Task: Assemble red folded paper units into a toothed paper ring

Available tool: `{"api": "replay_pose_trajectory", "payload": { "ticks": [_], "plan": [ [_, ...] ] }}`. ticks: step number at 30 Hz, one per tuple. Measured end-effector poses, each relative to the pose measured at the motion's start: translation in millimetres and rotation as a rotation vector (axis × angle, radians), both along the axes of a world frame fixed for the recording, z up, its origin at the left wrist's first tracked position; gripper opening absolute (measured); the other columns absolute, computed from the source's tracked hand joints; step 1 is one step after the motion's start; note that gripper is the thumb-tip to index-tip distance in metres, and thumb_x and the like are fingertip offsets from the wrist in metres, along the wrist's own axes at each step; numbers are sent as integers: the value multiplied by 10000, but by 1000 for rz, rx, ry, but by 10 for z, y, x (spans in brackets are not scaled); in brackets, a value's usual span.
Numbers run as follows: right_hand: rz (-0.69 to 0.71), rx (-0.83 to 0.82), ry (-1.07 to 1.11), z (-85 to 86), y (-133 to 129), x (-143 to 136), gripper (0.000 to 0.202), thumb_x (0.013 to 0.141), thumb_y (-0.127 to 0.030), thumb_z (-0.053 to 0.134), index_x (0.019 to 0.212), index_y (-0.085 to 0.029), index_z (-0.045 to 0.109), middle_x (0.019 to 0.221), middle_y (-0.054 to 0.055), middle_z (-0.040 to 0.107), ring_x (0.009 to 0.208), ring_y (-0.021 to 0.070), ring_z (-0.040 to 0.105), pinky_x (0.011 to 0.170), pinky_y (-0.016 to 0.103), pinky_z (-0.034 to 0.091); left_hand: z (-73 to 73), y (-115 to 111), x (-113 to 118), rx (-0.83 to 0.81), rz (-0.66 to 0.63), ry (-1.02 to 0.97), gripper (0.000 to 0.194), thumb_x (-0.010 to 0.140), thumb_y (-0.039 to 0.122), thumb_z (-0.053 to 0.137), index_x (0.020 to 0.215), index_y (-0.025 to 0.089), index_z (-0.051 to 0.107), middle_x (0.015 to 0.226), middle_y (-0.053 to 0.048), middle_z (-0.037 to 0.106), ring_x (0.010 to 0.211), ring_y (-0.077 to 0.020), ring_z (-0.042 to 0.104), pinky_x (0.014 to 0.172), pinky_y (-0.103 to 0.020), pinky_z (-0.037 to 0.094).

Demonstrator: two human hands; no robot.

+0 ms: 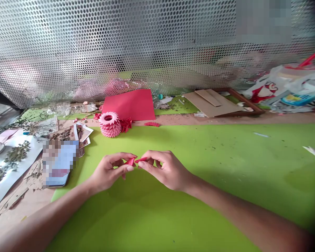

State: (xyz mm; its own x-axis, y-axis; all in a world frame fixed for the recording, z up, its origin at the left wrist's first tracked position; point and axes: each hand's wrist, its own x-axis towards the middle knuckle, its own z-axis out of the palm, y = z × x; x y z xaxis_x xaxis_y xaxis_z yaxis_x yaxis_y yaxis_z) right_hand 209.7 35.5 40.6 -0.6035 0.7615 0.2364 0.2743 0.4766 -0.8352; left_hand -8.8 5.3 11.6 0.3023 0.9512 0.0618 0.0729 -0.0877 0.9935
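Observation:
My left hand (111,170) pinches a small folded red paper piece (130,161) between thumb and fingers. Held in the fingertips of my right hand (165,168) is another narrow red paper piece (141,160), its tip against or very close to the first; I cannot tell whether they are joined. Both hands are above the green mat (157,217). Beyond them stands a pink and white ring-shaped origami piece (110,128) built from many folded units. Several red folded units (126,124) lie beside it, and a short red row of them (152,124) is further right.
A red paper sheet (130,105) leans behind the origami. To the left are a phone (58,168), photo cards (84,134) and dried plant bits (18,152). Cardboard (208,103) and plastic bags (291,89) sit at the back right, before a perforated metal panel (147,42).

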Motion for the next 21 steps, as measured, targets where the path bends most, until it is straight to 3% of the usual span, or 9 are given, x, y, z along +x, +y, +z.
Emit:
{"api": "replay_pose_trajectory", "payload": {
  "ticks": [9, 15, 21],
  "plan": [
    [-5, 44, -19, 7, -37, -3, 228, 947, -330, 579, 863, -158, 702, 666, 14, 668, 535, 110, 543, 484, 227, 397, -16, -13, -49, 249, 18, 232, 306, 890, 357, 681, 1114, 153, 718, 879, -70, 719, 599, -109, 613, 533, -204, 552],
    [-32, 21, -54, -7, -50, -15, 243, 943, -340, 574, 818, -167, 691, 636, 15, 655, 516, 118, 535, 481, 238, 392, -9, -16, -45, 502, 72, 398, 235, 916, 281, 654, 1124, 184, 708, 869, -50, 734, 711, -128, 661, 685, -228, 569],
    [-72, 33, -60, -14, -64, -34, 243, 929, -343, 578, 793, -169, 680, 622, 9, 646, 497, 108, 508, 448, 230, 344, -51, -23, -56, 574, 100, 450, 230, 926, 276, 642, 1129, 185, 698, 884, -50, 744, 717, -129, 685, 687, -221, 575]
  ]
}}
